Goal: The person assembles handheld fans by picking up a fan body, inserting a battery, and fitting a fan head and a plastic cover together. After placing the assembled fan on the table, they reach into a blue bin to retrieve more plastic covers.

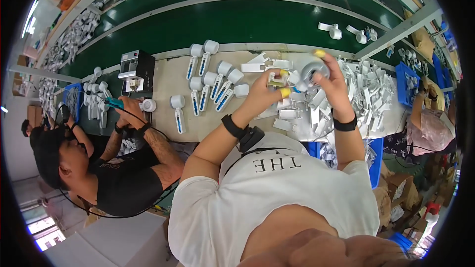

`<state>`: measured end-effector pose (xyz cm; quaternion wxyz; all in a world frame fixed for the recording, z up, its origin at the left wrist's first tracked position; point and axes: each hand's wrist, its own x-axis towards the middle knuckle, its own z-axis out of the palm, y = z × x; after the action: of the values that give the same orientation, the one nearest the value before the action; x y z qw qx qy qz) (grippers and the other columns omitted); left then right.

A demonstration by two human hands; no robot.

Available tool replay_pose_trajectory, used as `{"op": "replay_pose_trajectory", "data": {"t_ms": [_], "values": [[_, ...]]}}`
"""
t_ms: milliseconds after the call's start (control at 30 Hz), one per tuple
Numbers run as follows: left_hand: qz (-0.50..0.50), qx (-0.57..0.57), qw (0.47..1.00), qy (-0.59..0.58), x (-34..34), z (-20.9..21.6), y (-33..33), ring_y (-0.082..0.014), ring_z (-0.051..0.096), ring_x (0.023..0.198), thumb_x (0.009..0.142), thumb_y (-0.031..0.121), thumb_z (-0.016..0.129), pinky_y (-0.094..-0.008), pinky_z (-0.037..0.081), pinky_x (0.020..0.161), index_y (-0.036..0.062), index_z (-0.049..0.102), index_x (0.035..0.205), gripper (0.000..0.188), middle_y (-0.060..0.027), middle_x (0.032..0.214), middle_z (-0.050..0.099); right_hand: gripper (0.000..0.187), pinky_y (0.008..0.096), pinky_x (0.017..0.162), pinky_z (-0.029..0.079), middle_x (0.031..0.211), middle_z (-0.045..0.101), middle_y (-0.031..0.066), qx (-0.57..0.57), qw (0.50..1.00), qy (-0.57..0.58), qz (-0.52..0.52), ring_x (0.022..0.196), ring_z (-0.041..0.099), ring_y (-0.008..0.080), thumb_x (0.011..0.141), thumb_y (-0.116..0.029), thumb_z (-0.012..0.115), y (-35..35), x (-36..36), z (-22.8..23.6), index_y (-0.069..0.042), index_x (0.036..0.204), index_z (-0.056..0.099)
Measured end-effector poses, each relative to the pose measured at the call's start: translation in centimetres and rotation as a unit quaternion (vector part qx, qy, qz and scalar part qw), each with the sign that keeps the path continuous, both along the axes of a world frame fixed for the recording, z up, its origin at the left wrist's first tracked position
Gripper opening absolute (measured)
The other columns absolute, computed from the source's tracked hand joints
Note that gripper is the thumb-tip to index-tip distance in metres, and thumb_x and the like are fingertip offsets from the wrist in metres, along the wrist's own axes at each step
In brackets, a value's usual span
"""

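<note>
Above the work table (166, 76), my right hand (334, 86) grips a round greyish-white housing (312, 73) with an open middle; it is slightly blurred. Close on its left, my left hand (262, 94) has its thumb and fingers closed together. A small pale part shows between them, too unclear to name, and a bit of blue lies between the two hands. Yellow covers sit on several of my fingertips. Under and beyond my right hand spreads a heap of white plastic handle shells (368, 94). Left of my left hand lie several white round-headed handles (205, 64) with blue strips.
A co-worker in black (123, 183) sits at my left, holding a teal tool (115, 103) near a small black machine (136, 74). Beyond the table runs a green conveyor belt (237, 22). A blue bin (377, 160) stands below the table's right front edge.
</note>
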<state>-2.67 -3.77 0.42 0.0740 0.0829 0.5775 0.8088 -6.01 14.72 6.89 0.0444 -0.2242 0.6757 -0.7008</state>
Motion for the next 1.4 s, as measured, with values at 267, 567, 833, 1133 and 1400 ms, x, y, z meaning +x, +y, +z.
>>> {"op": "replay_pose_trajectory", "data": {"t_ms": [267,567,833,1133,1400], "values": [[-0.127,0.141,0.965,-0.182,1.2,2.4,-0.7,-0.0196,0.059,0.062,0.088,0.017,0.042,-0.0303,0.048,0.055,0.0010,0.048,0.102,0.023,-0.0120,0.084,0.058,0.066,0.0292,0.073,0.048,0.115,0.047,0.0095,-0.134,0.950,-0.258,0.116,0.088,0.057,0.0207,0.075,-0.006,0.060,-0.4,3.3,-5.9,-0.011,0.132,0.027],[-0.106,-0.043,0.978,-0.174,1.3,3.2,-0.1,-0.0140,0.055,0.060,0.085,0.011,0.043,-0.0269,0.046,0.054,0.0020,0.046,0.096,0.015,-0.0093,0.078,0.057,0.073,0.0317,0.091,0.038,0.117,0.043,0.0083,0.088,0.994,0.067,-0.008,0.108,0.046,0.0203,0.056,0.007,0.071,3.2,1.9,-4.9,-0.010,0.119,0.038],[-0.053,-0.078,0.984,-0.153,1.1,2.2,1.1,-0.0117,0.054,0.054,0.078,0.010,0.051,-0.0253,0.044,0.045,-0.0020,0.045,0.092,0.019,-0.0097,0.073,0.056,0.062,0.0326,0.087,0.041,0.115,0.046,0.0121,0.275,0.931,0.242,-0.005,0.105,0.048,0.0289,0.059,0.004,0.070,4.0,0.0,-2.4,-0.010,0.114,0.044],[-0.003,-0.310,0.950,0.023,0.8,1.3,1.2,-0.0109,0.054,0.055,0.070,0.012,0.057,-0.0243,0.044,0.049,0.0012,0.050,0.088,0.022,-0.0085,0.071,0.057,0.058,0.0331,0.091,0.039,0.117,0.044,0.0116,0.095,0.994,0.010,0.058,0.111,0.046,0.0245,0.064,-0.002,0.071,4.7,0.2,-1.6,-0.005,0.116,0.045],[-0.074,-0.317,0.946,-0.005,1.1,1.1,2.7,-0.0226,0.056,0.057,0.068,0.016,0.059,-0.0324,0.044,0.053,-0.0052,0.049,0.093,0.034,-0.0178,0.069,0.057,0.040,0.0269,0.077,0.040,0.102,0.051,0.0085,0.315,0.911,0.089,0.253,0.093,0.050,0.0189,0.075,-0.019,0.065,3.2,-4.5,2.3,-0.007,0.112,0.055]]}}
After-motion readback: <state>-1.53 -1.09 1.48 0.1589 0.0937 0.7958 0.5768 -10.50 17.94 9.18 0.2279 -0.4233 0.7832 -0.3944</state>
